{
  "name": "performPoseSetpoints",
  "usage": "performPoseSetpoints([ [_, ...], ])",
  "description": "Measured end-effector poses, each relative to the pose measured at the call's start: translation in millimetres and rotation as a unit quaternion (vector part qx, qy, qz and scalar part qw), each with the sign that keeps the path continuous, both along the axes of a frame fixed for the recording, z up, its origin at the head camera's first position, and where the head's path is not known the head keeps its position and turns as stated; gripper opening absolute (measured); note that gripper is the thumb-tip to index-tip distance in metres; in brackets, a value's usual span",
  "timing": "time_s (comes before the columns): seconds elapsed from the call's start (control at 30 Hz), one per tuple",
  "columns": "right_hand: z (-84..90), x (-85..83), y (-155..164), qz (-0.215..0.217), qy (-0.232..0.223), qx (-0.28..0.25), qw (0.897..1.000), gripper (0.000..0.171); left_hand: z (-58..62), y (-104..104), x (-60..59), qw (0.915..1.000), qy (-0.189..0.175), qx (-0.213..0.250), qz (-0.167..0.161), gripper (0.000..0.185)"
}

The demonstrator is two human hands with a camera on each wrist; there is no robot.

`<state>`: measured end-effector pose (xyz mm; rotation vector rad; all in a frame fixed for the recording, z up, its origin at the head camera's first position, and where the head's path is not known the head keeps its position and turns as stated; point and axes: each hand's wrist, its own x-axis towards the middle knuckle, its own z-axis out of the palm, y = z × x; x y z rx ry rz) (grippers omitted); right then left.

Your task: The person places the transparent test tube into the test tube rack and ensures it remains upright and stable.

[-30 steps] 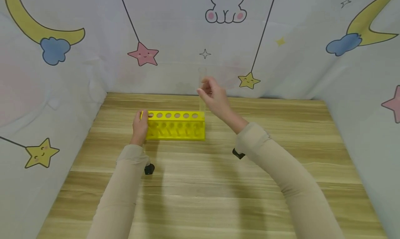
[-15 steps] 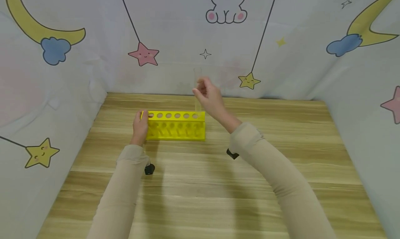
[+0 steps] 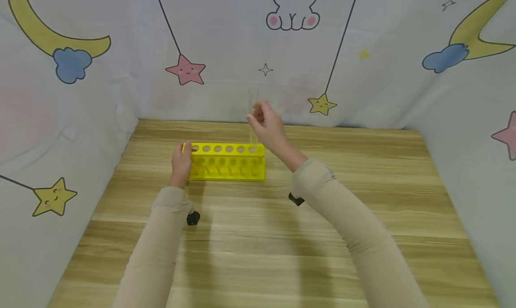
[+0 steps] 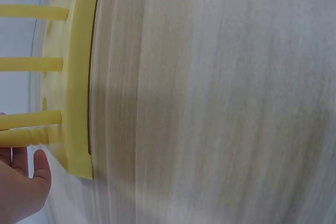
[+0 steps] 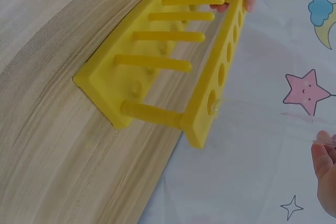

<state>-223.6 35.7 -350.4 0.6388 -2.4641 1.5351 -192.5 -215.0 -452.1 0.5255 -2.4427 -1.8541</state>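
A yellow test tube rack [image 3: 225, 173] stands on the wooden table, with a row of round holes along its top and upright pegs behind. My left hand [image 3: 181, 164] grips the rack's left end. In the left wrist view the thumb and fingers of that left hand [image 4: 23, 182] are around the end post. A clear test tube [image 3: 253, 135] is pinched upright between the thumb and fingers of my right hand [image 3: 268, 125]. In the right wrist view the lower end of the test tube [image 5: 252, 109] is at the rack's end hole.
The wooden table [image 3: 250, 254] stretches in front of the rack and to both sides. A white cloth backdrop [image 3: 225, 44] printed with stars, moons and a bear rises behind and at the sides. A small black object [image 3: 193, 218] sits at each wrist.
My right hand has moved left with the test tube, from beyond the rack's right end to over its rightmost hole. The left hand and the rack have stayed in place.
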Motion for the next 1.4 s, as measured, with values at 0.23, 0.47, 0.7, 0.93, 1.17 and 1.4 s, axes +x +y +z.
performPoseSetpoints([
  [0.23,-3.8,0.5,-4.2,-0.005,-0.007,0.000,1.000,0.025,-11.5,-4.6,-5.8,0.9999,0.005,-0.012,-0.001,0.054],
  [0.47,-8.5,0.4,-7.0,-0.005,-0.005,0.000,1.000,0.025,-11.1,-4.6,-5.9,0.9999,0.009,-0.009,0.001,0.049],
  [0.7,-13.3,0.5,-6.9,-0.002,0.007,0.007,1.000,0.026,-12.4,-4.9,-6.3,0.9999,0.008,-0.012,0.003,0.047],
  [0.93,-17.4,2.0,-7.2,-0.002,0.008,0.020,1.000,0.027,-6.4,-3.0,-3.9,1.0000,0.001,-0.008,0.001,0.045],
  [1.17,-22.8,3.0,-7.3,-0.007,0.016,0.030,0.999,0.025,11.5,5.7,3.9,0.9999,0.002,0.012,-0.002,0.045],
  [1.4,-27.7,2.7,-7.5,-0.008,0.004,0.025,1.000,0.025,2.1,1.3,-0.9,1.0000,0.002,-0.004,0.000,0.046],
])
